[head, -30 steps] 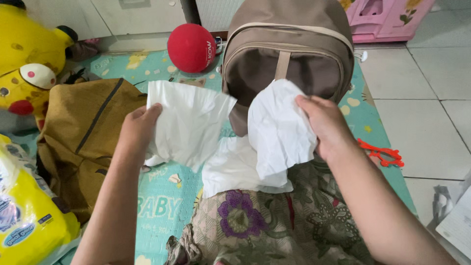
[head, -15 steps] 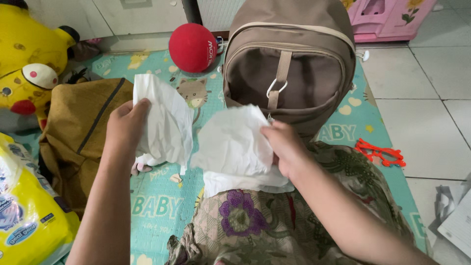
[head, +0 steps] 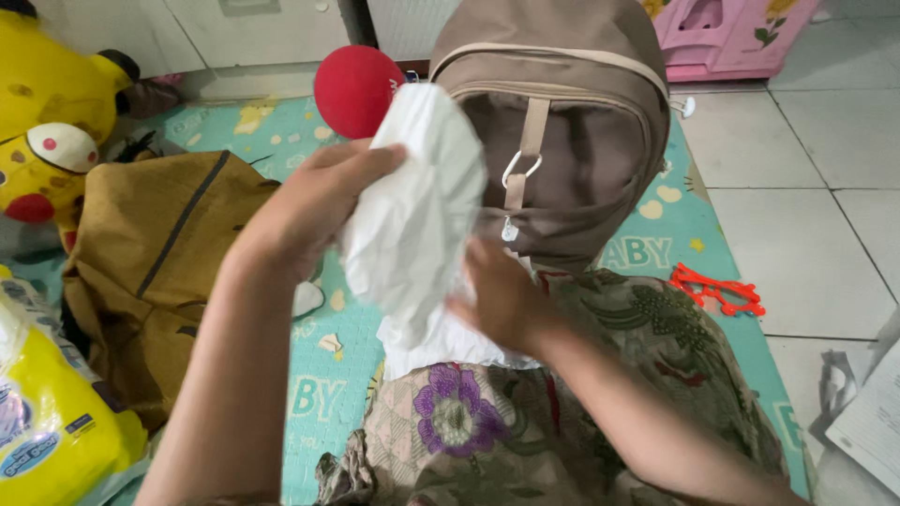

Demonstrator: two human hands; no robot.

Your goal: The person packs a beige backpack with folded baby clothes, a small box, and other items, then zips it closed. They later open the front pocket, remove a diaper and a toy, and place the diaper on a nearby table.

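Left hand [head: 309,201] pinches the top of a white diaper [head: 412,201], holding it up in front of the brown backpack [head: 562,122]. Right hand [head: 502,295] is under its lower edge; its grip is blurred, cannot tell. More white diapers [head: 441,342] lie on the lap.

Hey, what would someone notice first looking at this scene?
Probably the crumpled white diaper at centre, gripped by the left hand, with the right hand just below it. Right behind stands a brown backpack on the teal play mat, with a red ball beside it and a yellow plush toy at far left.
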